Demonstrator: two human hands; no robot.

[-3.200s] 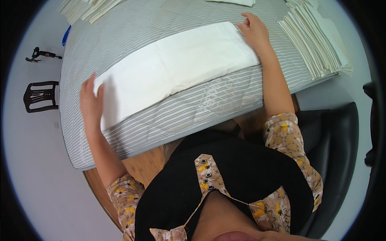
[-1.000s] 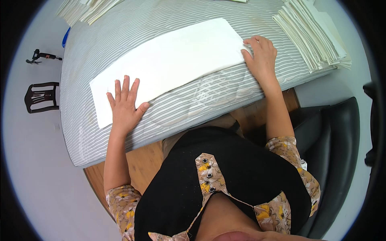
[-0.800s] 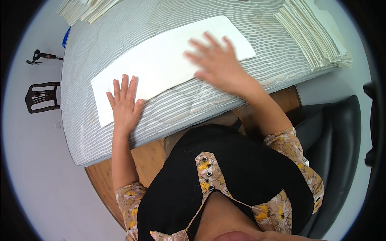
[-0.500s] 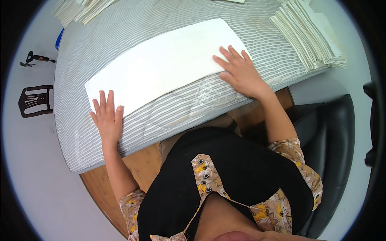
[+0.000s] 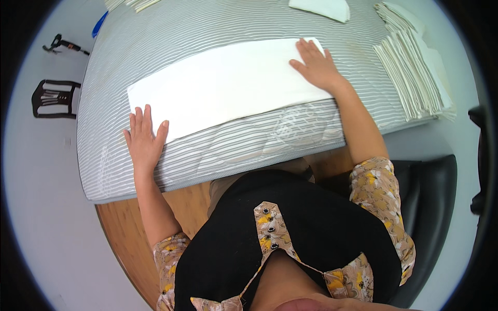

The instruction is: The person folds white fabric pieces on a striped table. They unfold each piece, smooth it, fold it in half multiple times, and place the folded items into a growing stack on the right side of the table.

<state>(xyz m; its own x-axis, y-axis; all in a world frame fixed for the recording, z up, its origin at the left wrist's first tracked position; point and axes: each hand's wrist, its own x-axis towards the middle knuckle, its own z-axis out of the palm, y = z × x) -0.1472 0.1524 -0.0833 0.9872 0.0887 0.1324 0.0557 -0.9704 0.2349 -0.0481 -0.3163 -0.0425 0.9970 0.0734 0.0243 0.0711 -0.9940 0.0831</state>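
Observation:
A long folded white cloth (image 5: 228, 83) lies flat across the striped mattress (image 5: 218, 147) in front of me. My left hand (image 5: 145, 137) rests palm down on its left end, fingers spread apart. At the opposite end my right hand (image 5: 317, 67) lies flat near the far right corner, with its fingers stretched out and the thumb apart. Neither hand grips the cloth; both only press on it from above.
A tall stack of folded white cloths (image 5: 412, 78) stands at the mattress's right edge. Another folded cloth (image 5: 321, 8) lies at the far side, and more cloths (image 5: 140, 4) at the far left. A black chair (image 5: 430, 207) is at my right, a dark brown chair (image 5: 54, 98) beyond the left edge.
My right hand has slid away from me along the cloth's right end toward its far corner. My left hand stays on the left end. The whole view has shifted somewhat.

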